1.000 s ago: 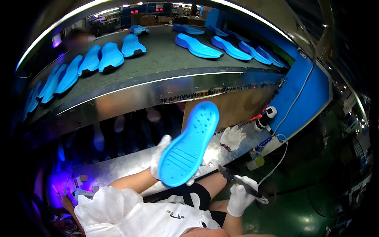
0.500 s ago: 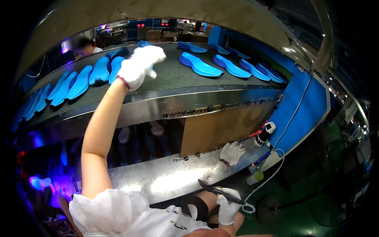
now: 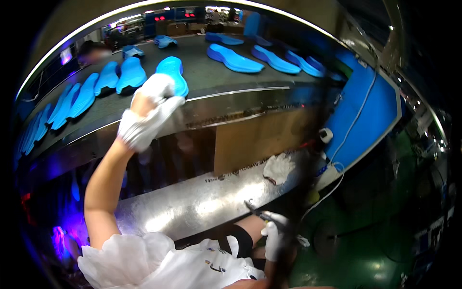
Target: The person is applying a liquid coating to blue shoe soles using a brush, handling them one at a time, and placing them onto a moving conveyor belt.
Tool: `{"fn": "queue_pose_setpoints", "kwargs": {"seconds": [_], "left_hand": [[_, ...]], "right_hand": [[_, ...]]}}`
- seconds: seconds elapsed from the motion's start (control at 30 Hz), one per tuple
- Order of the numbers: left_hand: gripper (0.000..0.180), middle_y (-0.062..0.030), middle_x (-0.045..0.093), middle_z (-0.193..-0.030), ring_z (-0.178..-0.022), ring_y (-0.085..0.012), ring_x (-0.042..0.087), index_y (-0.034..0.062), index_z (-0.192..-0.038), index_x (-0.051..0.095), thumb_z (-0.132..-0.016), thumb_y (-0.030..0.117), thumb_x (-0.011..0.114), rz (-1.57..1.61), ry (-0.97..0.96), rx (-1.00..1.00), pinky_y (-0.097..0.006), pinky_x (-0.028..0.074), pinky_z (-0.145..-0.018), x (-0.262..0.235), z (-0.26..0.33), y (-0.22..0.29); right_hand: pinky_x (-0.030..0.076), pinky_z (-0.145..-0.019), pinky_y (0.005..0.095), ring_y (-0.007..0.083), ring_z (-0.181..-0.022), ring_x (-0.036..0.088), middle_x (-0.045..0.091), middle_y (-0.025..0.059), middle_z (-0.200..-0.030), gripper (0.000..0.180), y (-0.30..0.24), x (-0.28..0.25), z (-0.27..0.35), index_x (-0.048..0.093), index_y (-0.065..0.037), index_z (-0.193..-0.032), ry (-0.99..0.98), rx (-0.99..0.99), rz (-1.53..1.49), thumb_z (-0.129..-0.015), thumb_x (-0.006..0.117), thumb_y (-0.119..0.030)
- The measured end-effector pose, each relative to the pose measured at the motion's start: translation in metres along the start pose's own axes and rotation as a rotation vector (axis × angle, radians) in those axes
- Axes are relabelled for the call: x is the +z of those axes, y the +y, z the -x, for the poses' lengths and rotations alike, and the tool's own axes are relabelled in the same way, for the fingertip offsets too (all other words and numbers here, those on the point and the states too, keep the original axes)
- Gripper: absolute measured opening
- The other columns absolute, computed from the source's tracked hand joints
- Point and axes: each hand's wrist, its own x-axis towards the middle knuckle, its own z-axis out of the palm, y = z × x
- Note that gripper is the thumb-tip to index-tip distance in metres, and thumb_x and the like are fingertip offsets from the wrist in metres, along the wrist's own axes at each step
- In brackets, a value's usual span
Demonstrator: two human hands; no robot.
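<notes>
My left hand (image 3: 150,115), in a white glove, is closed around the near end of a blue shoe sole (image 3: 171,70), at the near edge of the dark conveyor belt (image 3: 192,82). The sole's far end stands clear of my fingers. Low at the right, my gloved right hand (image 3: 273,236) is closed on a slim dark tool (image 3: 256,210) with a pointed, flat-looking tip. Its exact kind cannot be made out. A dark blur partly covers that hand.
More blue soles lie on the belt, at left (image 3: 83,96) and right (image 3: 236,59). Below it are a cardboard sheet (image 3: 262,137) and a metal shelf (image 3: 168,212) bearing a loose white glove (image 3: 278,168). A cable (image 3: 358,115) hangs along the blue panel (image 3: 368,130) on the right.
My left hand has come back toward me from over the belt and now has a blue sole in it. My right hand keeps the tool low. The view has shifted slightly.
</notes>
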Motion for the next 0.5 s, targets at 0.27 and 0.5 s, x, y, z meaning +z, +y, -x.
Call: {"fn": "queue_pose_setpoints", "kwargs": {"seconds": [0.27, 0.5], "left_hand": [[0.035, -0.0163, 0.063, -0.09, -0.084, -0.0332, 0.064, 0.0044, -0.078, 0.053, -0.063, -0.001, 0.085, 0.466, 0.156, 0.122, -0.041, 0.053, -0.066, 0.1, 0.181, 0.107], [0.027, -0.03, 0.042, -0.137, -0.119, -0.0423, 0.051, 0.0022, -0.069, 0.058, -0.071, 0.013, 0.083, 0.688, -0.448, -0.39, -0.044, 0.044, -0.099, 0.193, 0.292, 0.111]], "right_hand": [[0.052, -0.053, 0.0194, 0.0103, -0.066, 0.063, 0.068, 0.0145, -0.099, 0.022, 0.037, -0.006, -0.011, 0.059, 0.004, -0.111, 0.26, 0.177, -0.27, -0.089, 0.061, 0.002], [0.046, -0.051, 0.0197, 0.0072, -0.06, 0.057, 0.063, 0.0029, -0.079, 0.019, 0.079, -0.008, -0.023, 0.063, 0.001, -0.104, 0.294, 0.299, -0.089, -0.088, 0.069, -0.008]]}}
